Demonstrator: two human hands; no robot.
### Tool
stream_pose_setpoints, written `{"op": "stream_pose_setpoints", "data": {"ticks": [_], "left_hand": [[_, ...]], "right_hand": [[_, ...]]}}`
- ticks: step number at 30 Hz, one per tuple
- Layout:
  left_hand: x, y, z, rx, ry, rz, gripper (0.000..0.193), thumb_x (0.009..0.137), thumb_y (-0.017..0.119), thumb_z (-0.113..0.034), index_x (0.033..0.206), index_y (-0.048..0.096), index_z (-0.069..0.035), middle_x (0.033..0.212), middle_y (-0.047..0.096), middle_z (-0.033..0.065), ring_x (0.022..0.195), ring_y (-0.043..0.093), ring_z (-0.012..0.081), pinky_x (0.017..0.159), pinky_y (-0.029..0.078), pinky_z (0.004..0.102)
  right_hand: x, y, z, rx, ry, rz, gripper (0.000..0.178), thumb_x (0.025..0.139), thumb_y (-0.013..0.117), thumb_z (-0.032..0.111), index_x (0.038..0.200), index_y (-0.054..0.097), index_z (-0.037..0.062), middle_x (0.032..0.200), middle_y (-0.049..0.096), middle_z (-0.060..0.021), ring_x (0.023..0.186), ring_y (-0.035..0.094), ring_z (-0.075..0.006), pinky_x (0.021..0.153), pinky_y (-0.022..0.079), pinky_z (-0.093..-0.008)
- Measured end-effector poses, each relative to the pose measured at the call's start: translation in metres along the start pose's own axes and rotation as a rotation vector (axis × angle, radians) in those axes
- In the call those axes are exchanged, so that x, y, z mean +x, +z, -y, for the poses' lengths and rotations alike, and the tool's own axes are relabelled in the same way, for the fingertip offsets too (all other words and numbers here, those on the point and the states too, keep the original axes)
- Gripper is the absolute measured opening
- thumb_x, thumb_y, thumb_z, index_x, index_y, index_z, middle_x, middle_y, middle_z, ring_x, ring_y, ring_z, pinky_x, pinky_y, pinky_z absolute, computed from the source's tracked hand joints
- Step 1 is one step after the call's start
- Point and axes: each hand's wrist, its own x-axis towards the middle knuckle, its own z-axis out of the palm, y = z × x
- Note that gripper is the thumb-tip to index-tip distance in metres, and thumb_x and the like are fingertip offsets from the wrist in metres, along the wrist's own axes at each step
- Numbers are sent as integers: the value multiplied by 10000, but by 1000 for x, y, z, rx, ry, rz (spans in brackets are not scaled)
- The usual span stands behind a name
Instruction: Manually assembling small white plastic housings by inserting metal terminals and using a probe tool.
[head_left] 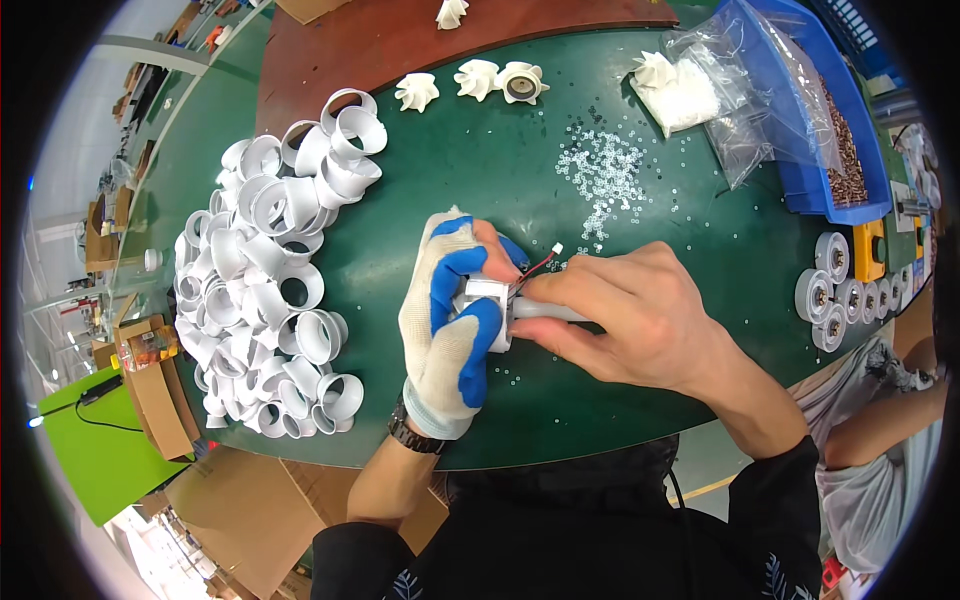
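Note:
My left hand (445,305), in a white knit glove with blue coating and some bare fingertips, is closed around a small white plastic housing (487,290). A thin red and dark cable (540,266) comes out of the housing and ends in a small white connector (557,248). My bare right hand (655,315) is closed on a pale, rod-shaped piece (548,310) set against the housing's right side. Its exact kind cannot be made out, as the fingers cover part of it. Both hands are close together over the green table (430,170).
White plastic rings (265,265) are heaped on the left. Cream impellers (417,92) sit at the back, near small clear washers (600,170). A blue bin (850,212) with copper-coloured pieces, a plastic bag (735,130) and white round parts (815,295) are right, beside another person's arm (885,425).

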Motion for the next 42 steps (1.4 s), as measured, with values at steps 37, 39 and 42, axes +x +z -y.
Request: {"op": "stream_pose_setpoints", "data": {"ticks": [37, 39, 42], "left_hand": [[52, -2, -40, 536, 271, -135, 289, 952, 552, -43, 1233, 612, -2, 1294, 627, 150, 1014, 607, 197, 896, 508, 347], [40, -2, -25, 660, 514, -72, 257, 1004, 532, -119, 1209, 621, 8, 1382, 585, 175, 1148, 615, 210, 968, 502, 341], [19, 0, -16, 305, 446, 113, 424, 879, 579, 79, 1300, 581, 30, 1358, 591, 219, 1244, 547, 308, 1090, 422, 415]], "right_hand": [[1, -9, -10, 825, 352, -147, 616, 808, 806, -55, 1363, 543, -9, 1387, 453, -117, 1196, 587, -200, 630, 558, -174], [3, -9, -8, 881, 394, -169, 617, 808, 802, -61, 1363, 537, -17, 1388, 451, -118, 1205, 582, -206, 658, 583, -177], [6, -9, -7, 920, 482, -160, 655, 792, 808, -77, 1377, 514, -35, 1391, 443, -123, 1238, 568, -226, 689, 606, -193]]}}
